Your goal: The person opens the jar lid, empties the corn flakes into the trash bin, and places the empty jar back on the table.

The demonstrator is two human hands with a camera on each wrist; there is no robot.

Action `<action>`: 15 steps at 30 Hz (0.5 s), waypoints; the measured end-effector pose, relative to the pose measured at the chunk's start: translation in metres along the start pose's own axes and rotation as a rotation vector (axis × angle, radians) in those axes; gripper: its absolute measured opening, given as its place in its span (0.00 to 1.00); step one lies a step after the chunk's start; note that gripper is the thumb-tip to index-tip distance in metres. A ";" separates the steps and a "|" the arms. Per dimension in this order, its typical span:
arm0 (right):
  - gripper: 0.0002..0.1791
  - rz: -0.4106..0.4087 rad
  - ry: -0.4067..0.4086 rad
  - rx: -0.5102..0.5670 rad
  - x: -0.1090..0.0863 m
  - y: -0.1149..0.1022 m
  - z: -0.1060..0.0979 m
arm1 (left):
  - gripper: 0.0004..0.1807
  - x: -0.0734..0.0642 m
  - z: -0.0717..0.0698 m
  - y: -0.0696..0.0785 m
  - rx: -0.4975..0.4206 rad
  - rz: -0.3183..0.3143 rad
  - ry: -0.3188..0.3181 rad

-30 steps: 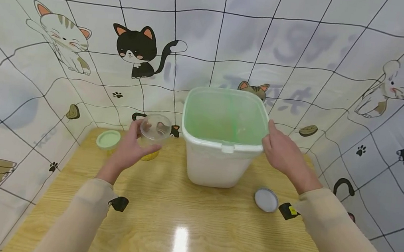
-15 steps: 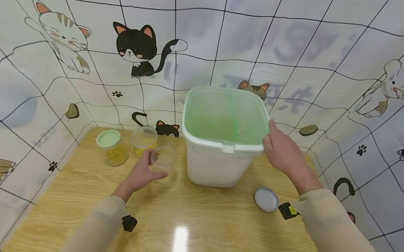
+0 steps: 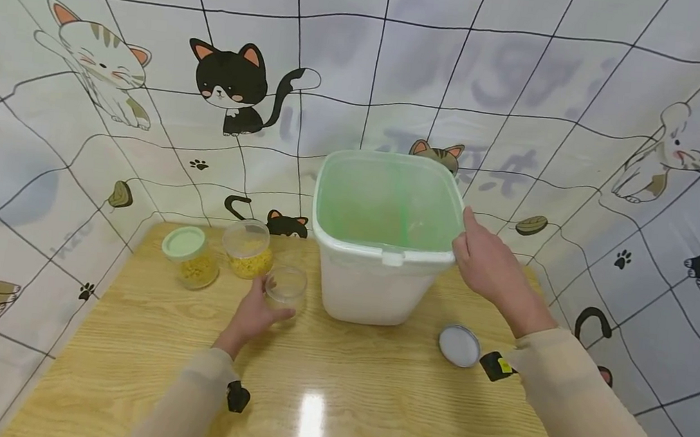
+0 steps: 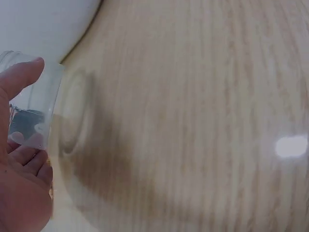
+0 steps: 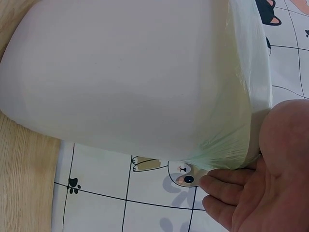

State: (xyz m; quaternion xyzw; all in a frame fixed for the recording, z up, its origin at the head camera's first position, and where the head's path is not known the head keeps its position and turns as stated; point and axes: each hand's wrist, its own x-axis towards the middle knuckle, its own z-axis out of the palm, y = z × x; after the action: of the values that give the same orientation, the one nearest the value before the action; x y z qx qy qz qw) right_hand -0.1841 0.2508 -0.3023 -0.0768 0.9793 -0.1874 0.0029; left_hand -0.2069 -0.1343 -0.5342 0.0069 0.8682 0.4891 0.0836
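Observation:
My left hand point(image 3: 252, 317) holds a small clear plastic jar point(image 3: 291, 287) low over the wooden table, left of the white bin. In the left wrist view, the thumb lies on one side of this jar point(image 4: 47, 92) and the fingers on the other; a ring-shaped shadow shows on the wood beside it. My right hand point(image 3: 486, 262) grips the right rim of the bin point(image 3: 359, 292), which is lined with a light green bag point(image 3: 366, 209). From the right wrist, fingers point(image 5: 224, 186) curl under the bagged rim, where the liner bunches up.
Behind the left hand stand a clear tub point(image 3: 252, 260) with yellow pieces and a green-lidded jar point(image 3: 197, 264) also holding yellow pieces. A round grey lid point(image 3: 460, 345) lies near the right wrist. A cat-print wall covering point(image 3: 364, 60) surrounds the table.
My left hand has moved from over the yellow-filled tub rightward and down toward the table with the clear jar. The right hand keeps its grip on the bin.

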 end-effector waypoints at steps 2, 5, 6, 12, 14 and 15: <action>0.34 0.005 -0.005 0.004 0.000 0.000 0.000 | 0.52 0.000 0.003 -0.002 0.003 -0.014 0.001; 0.34 0.005 -0.010 0.008 0.000 0.000 0.001 | 0.51 0.000 0.007 -0.004 0.009 -0.011 0.014; 0.34 0.003 -0.011 0.009 0.000 0.000 0.001 | 0.51 0.001 0.009 -0.005 0.014 -0.005 0.024; 0.34 -0.002 -0.002 0.014 -0.001 -0.001 0.000 | 0.50 0.001 0.013 -0.002 0.042 0.025 0.071; 0.34 -0.001 -0.005 0.017 -0.001 -0.001 0.000 | 0.49 0.001 0.014 0.000 0.054 0.021 0.074; 0.34 0.000 -0.007 0.018 -0.001 -0.001 -0.001 | 0.49 0.001 0.015 0.000 0.057 0.018 0.074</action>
State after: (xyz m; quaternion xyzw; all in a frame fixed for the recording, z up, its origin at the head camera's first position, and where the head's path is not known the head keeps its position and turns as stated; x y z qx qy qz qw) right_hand -0.1831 0.2506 -0.3015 -0.0775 0.9775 -0.1961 0.0070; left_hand -0.2060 -0.1215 -0.5417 -0.0011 0.8842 0.4647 0.0470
